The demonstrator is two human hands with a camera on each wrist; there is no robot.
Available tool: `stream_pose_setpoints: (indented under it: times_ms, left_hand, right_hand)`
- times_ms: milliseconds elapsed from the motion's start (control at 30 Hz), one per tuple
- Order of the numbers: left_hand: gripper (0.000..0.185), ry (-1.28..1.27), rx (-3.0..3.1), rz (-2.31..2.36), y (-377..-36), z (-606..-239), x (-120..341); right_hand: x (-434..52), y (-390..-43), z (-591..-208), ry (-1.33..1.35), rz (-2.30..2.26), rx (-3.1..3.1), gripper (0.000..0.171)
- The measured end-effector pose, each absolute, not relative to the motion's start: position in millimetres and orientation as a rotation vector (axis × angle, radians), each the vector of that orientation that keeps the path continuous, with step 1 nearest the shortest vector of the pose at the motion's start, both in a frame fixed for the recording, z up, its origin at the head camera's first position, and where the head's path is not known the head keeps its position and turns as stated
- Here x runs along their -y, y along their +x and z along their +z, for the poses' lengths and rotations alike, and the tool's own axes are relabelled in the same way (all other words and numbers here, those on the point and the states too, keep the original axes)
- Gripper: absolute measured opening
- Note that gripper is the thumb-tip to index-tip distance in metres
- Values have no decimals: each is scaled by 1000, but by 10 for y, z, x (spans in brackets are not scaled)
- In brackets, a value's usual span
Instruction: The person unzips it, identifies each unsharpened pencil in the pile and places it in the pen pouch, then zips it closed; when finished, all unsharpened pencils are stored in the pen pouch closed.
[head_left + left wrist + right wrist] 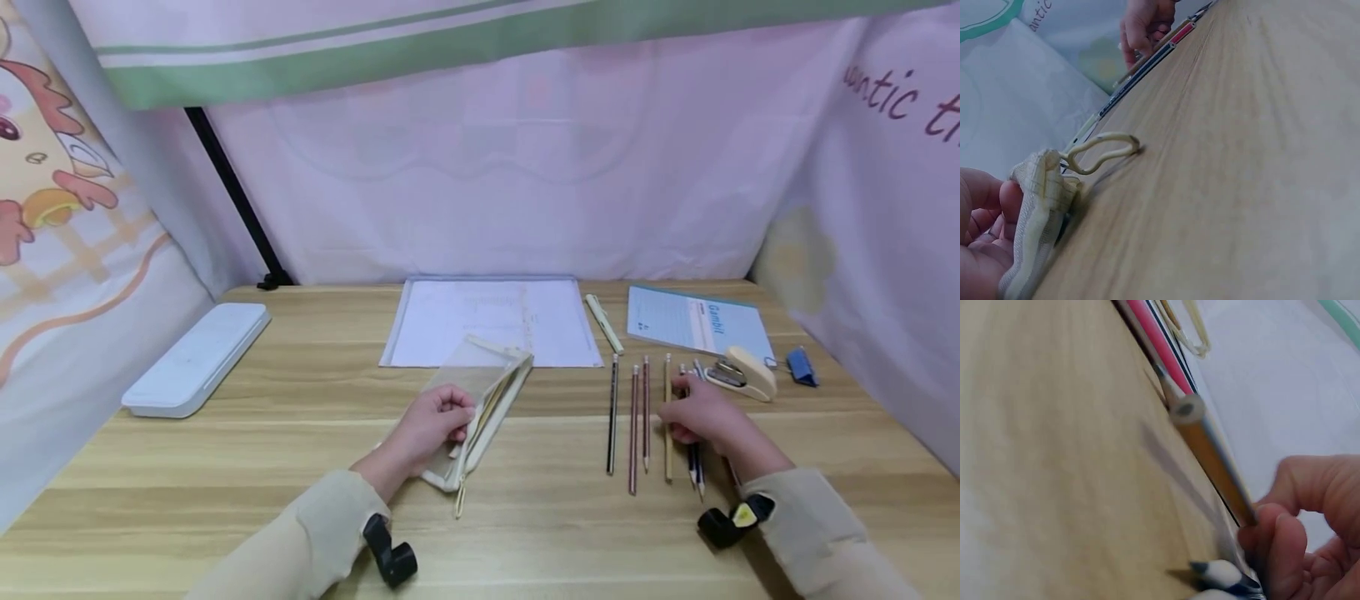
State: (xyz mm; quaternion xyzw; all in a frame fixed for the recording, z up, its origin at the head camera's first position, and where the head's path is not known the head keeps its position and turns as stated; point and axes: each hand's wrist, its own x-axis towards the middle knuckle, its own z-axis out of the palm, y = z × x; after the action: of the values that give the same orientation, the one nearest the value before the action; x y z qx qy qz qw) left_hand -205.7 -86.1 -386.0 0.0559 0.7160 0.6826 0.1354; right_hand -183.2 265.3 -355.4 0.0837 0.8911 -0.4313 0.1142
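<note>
Now right hand [701, 417] pinching tan pencil [667, 417] mid-shaft in pencil row right of pouch [480, 408]; lift level, clear of neighbours; left hand [431, 425], fingers curled on pouch edge, should keep mouth gaping; slide in point-first.

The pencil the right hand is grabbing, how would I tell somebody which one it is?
Start at the blue notebook at the back right of the wooden desk. Just in front of it lies a row of pencils and pens. The tan pencil is the plain wood-coloured one pinched by the right hand, between the reddish-brown pencils and the blue-and-white pens.
</note>
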Motion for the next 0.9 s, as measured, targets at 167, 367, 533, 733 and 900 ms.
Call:
stream_pose_setpoints:
  times_ms: [167, 367, 533, 733, 900]
  left_hand:
    - [8, 149, -2060, 1951, -2056, -3853, 876]
    - [4, 174, -2051, 1911, -2053, -3800, 835]
    - [4, 215, -2066, 1897, -2040, -3748, 752]
    - [4, 218, -2088, 1913, -1999, -3724, 692]
    - [9, 244, -2075, 1944, -1955, -3743, 641]
  right_hand:
    - [-2529, -1802, -3508, 225, -1585, -2508, 61]
    - [-2117, -1756, -3475, 122, -1868, -2258, 44]
    - [-1757, -1785, -3503, 125, -1944, -2104, 38]
    - [-1320, -1822, -3558, 169, -1973, -2028, 37]
    - [-1078, -1857, -3634, 172, -1986, -1997, 31]
